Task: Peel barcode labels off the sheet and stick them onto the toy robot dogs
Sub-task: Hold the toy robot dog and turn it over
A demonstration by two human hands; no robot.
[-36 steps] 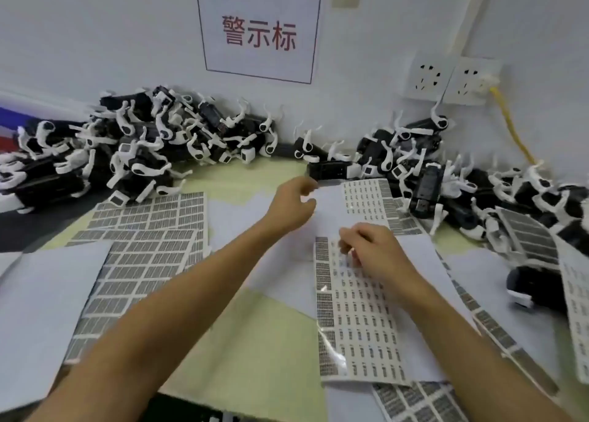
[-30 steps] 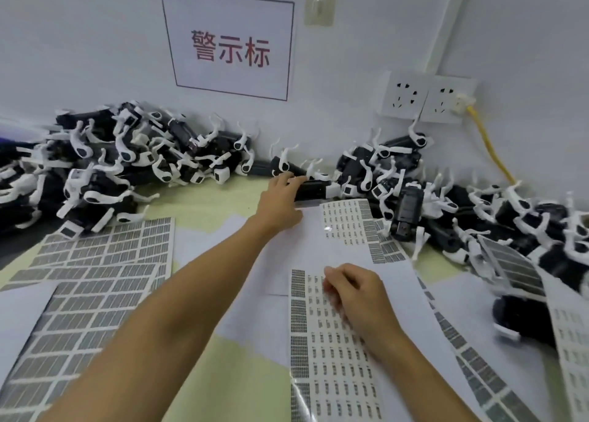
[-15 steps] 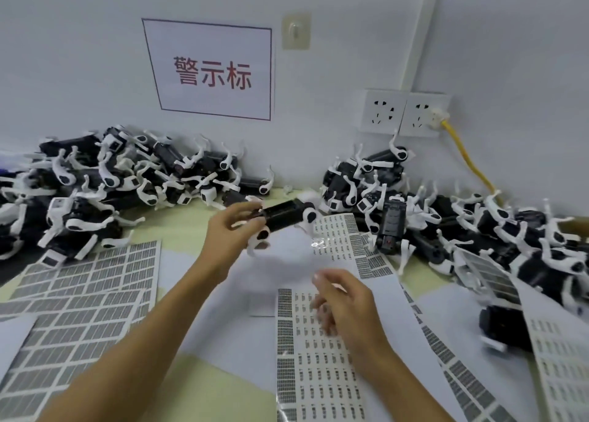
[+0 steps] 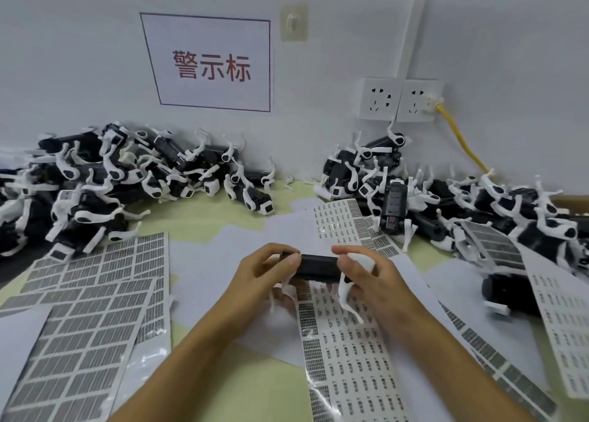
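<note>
A black toy robot dog (image 4: pixel 318 267) with white legs is held in the air above the label sheet (image 4: pixel 347 354). My left hand (image 4: pixel 259 278) grips its left end, thumb on top. My right hand (image 4: pixel 371 279) grips its right end around the white leg part. Whether a peeled label sits on my right fingers cannot be seen. The sheet under my hands carries rows of small barcode labels, with several spots bare.
Piles of black-and-white robot dogs lie along the wall at the left (image 4: pixel 105 179) and right (image 4: pixel 446 198). Used label sheets (image 4: pixel 83 310) cover the table's left side, more sheets (image 4: pixel 567 319) at the right. A yellow cable (image 4: pixel 459 141) hangs from a wall socket.
My left hand reached to the back, took one dog and brought it toward me. My right hand left the label sheet and now grips the dog's other end.
</note>
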